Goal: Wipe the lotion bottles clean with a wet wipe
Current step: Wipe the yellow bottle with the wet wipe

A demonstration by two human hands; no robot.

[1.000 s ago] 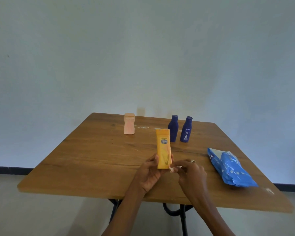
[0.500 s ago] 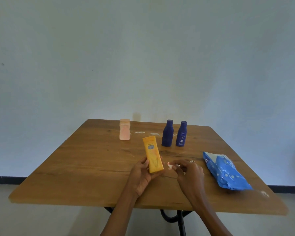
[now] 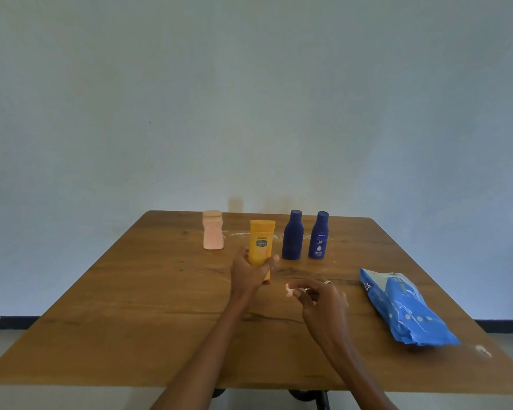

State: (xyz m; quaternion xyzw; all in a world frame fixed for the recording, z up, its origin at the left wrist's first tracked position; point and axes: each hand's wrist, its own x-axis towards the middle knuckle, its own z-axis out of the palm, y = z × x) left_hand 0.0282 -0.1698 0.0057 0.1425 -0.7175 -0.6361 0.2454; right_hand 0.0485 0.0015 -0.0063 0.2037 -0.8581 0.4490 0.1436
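Observation:
My left hand (image 3: 249, 273) grips the lower part of a yellow lotion bottle (image 3: 261, 242) and holds it upright over the table, between the back-row bottles. My right hand (image 3: 320, 300) pinches a small scrunched white wet wipe (image 3: 289, 291) just above the tabletop, a little right of and nearer than the yellow bottle, apart from it. A peach bottle (image 3: 212, 229) stands at the back left. Two dark blue bottles (image 3: 292, 235) (image 3: 319, 235) stand side by side at the back right.
A blue pack of wet wipes (image 3: 403, 309) lies on the right side of the wooden table (image 3: 131, 306). White smears mark the wood behind the bottles, and a small white scrap (image 3: 483, 350) lies near the right front corner. A pale wall rises behind.
My left hand has carried the yellow bottle away from me toward the back row and set it more upright. My right hand with the wipe has parted from the bottle.

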